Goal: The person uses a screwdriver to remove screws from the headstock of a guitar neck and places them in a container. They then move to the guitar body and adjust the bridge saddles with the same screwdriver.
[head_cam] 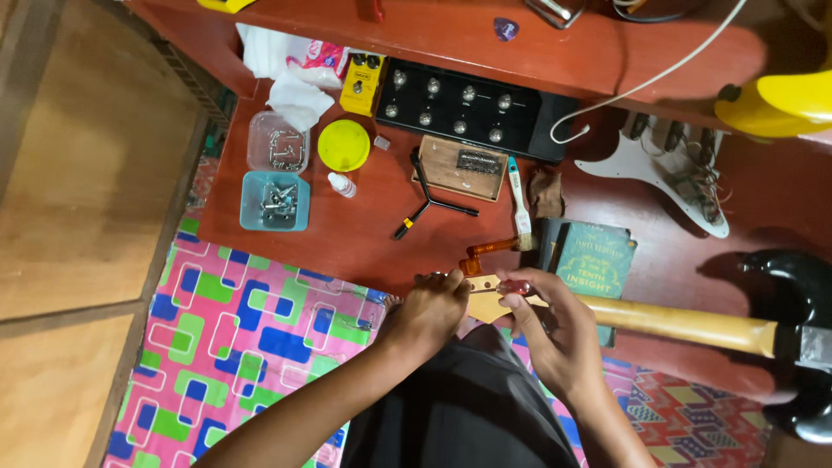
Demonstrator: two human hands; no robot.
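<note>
Headstock (482, 303) of the guitar neck (676, 324) — left hand (431, 312) grips its end, right hand (555, 334) pinches what looks like a small reddish tool (517, 287).

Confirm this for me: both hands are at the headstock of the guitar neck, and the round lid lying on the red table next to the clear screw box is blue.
Not quite. In the head view the round lid beside the clear screw box is yellow, not blue. The rest holds: the left hand and right hand are both at the headstock of the guitar neck.

Home guitar workbench (364, 234), screw tubs (276, 200), pickguard (667, 173)
</note>
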